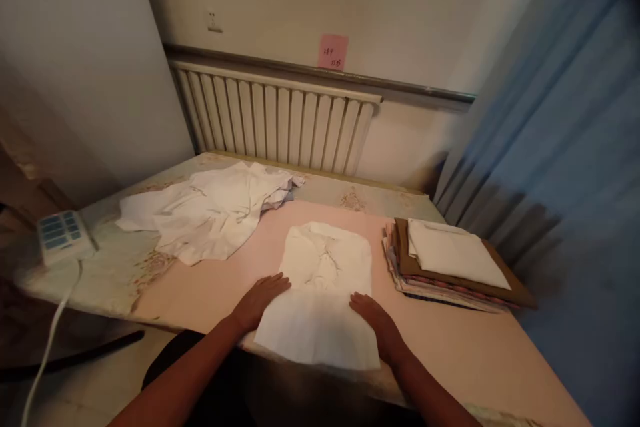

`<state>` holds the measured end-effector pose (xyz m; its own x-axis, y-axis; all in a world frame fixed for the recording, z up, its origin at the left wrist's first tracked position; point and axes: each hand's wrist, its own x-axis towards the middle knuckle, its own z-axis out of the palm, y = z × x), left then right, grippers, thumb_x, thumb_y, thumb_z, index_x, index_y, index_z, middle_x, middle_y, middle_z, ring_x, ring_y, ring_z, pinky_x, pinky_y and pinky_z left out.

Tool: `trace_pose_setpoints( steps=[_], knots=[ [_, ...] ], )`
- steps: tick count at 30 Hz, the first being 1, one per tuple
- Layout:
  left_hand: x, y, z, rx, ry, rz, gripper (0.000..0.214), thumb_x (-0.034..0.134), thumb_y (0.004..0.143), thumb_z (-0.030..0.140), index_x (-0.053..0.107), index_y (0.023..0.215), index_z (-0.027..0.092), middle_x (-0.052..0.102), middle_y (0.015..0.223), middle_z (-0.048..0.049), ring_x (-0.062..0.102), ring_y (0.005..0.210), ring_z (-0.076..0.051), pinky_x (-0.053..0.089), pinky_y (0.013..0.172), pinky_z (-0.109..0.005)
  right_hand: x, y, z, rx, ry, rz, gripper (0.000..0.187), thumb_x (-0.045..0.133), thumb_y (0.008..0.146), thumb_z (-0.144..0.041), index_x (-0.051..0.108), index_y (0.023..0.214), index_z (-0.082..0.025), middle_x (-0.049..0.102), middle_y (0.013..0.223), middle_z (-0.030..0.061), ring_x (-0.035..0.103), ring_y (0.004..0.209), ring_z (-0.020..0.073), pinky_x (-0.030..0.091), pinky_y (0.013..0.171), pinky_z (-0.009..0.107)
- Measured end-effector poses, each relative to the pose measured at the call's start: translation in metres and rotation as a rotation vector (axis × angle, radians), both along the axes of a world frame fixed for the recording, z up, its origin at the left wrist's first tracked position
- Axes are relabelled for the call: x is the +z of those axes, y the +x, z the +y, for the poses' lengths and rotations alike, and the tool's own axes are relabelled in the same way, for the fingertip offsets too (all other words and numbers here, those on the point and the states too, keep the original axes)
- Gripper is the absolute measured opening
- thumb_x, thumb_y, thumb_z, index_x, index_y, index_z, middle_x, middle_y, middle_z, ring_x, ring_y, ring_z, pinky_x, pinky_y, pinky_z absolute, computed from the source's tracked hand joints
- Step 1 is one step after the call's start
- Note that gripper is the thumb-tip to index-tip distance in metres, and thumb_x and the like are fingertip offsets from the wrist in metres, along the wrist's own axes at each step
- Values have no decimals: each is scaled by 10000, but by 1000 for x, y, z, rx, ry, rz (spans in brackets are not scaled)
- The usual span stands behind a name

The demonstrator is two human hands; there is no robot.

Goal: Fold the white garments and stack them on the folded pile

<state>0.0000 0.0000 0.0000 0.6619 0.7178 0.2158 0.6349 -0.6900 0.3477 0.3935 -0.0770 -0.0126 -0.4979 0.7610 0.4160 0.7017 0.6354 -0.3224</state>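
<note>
Far out at nine o'clock sits a small white box with blue buttons (64, 233), and its white cord (47, 353) hangs down off the table. At ten o'clock lies a loose heap of white clothes (210, 213), all crumpled and not folded.

Close to the person, at six o'clock, a white folded shirt (323, 293) lies flat on the pink table top (210, 293). Its near edge hangs a little over the table's front edge. The left hand (260, 301) rests on the shirt's left edge. Its fingers are stretched out flat and close together, and it grips nothing. The right hand (376, 323) rests on the shirt's right side the same way, flat and open, palm down, with nothing in it.

It looks like the shirt is being pressed smooth, with both hands flat on it. To fold it again or lift it, the fingers would have to slip under an edge, because flat hands cannot pick it up.

At two o'clock there is a neat stack of folded cloths (450, 260), white on top, brown under that. It lies just beside the shirt but does not touch it. A blue curtain (560, 147) hangs at three o'clock. A cream ribbed heater (275, 117) stands on the wall at twelve o'clock.
</note>
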Motion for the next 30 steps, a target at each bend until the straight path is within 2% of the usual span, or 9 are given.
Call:
trace_pose_setpoints(
  steps=[4,7,10,14,16,19,22,26,30],
  knots=[
    [-1,-16,-12,-26,-7,-5,444,390,949,344,418,1392,346,490,1429,12,366,1366,-209,286,1135,-415,17,3,-7,-26,-203,142,409,415,947,-385,566,1299,-241,537,1365,75,461,1296,240,344,1105,492],
    [0,-27,-32,-73,-3,-38,435,387,953,388,422,1385,349,487,1432,12,344,1380,-219,279,1141,-419,41,2,-23,-79,-448,288,379,466,909,-380,630,1225,-250,594,1301,70,537,1219,260,390,1067,474],
    [5,-29,-54,-73,-62,-93,389,397,949,416,492,1321,355,520,1403,13,342,1383,-220,255,1151,-437,65,-4,-44,-87,-650,395,306,530,848,-314,707,1088,-246,691,1138,47,627,1077,264,463,976,406],
    [24,-17,-74,-29,-331,-255,326,453,909,444,619,1156,311,625,1278,-15,492,1270,-228,348,1091,-405,78,-11,-61,-154,-793,474,212,549,759,-230,747,828,-202,734,857,24,668,852,241,501,756,303],
    [40,-8,-76,49,-526,-343,298,452,892,430,661,1030,267,692,1128,-23,612,1090,-220,463,948,-350,76,-9,-60,-221,-824,530,188,549,718,-220,731,752,-186,721,787,20,657,796,230,486,710,289],
    [63,9,-63,251,-677,-451,224,493,817,376,638,818,206,703,840,-6,647,826,-203,496,713,-285,72,-2,-42,-277,-820,630,147,579,682,-261,696,694,-174,699,735,20,635,751,218,474,704,291],
    [74,29,-30,375,-628,-502,199,517,751,363,601,774,185,692,820,-15,625,829,-211,476,704,-276,66,0,-10,-380,-768,764,220,638,633,-391,649,657,-172,673,694,30,604,698,213,474,673,303],
    [65,54,18,652,-569,-356,291,412,823,402,567,725,176,671,755,-49,623,777,-214,443,617,-271,49,-7,31,-543,-722,840,397,520,690,-596,553,651,-202,627,632,38,554,577,187,453,558,298],
    [47,62,37,766,-546,-272,317,373,854,393,561,719,175,667,760,-72,629,725,-205,422,593,-277,30,-10,43,-674,-704,826,377,462,701,-604,436,600,-242,525,519,0,460,458,152,364,445,267]
  ],
)
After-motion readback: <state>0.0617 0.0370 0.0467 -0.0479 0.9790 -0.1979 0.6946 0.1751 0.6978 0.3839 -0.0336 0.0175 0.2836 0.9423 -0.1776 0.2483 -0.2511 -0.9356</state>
